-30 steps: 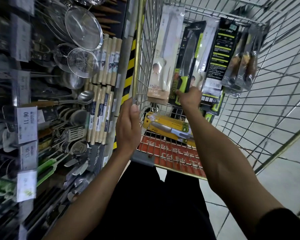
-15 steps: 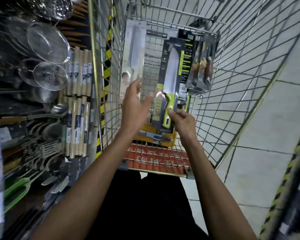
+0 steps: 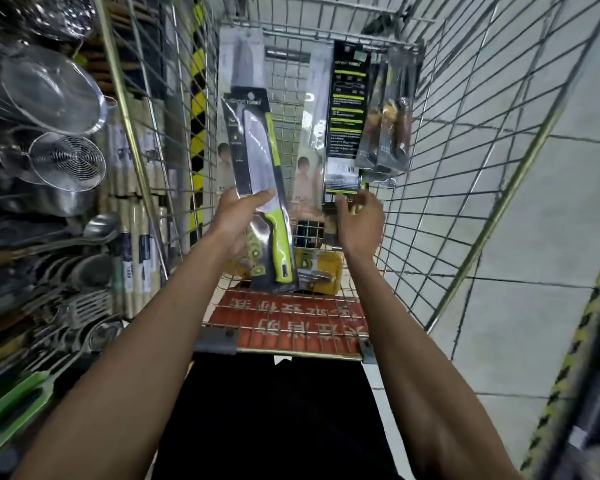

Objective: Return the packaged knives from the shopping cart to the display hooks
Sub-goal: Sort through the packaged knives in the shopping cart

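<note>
At left, a round fine-mesh steel strainer (image 3: 52, 95) is hanging above a spiral-wire steel skimmer (image 3: 66, 161). Below them a long-handled steel ladle (image 3: 99, 226) is lying crosswise, its bowl pointing toward pale wooden rolling pins (image 3: 132, 237) standing upright in labelled sleeves. Slotted steel turners (image 3: 87, 306) are crowding lower down. A yellow-and-black striped post (image 3: 197, 109) is rising behind. Grey floor tiles (image 3: 534, 237) are showing at right.
</note>
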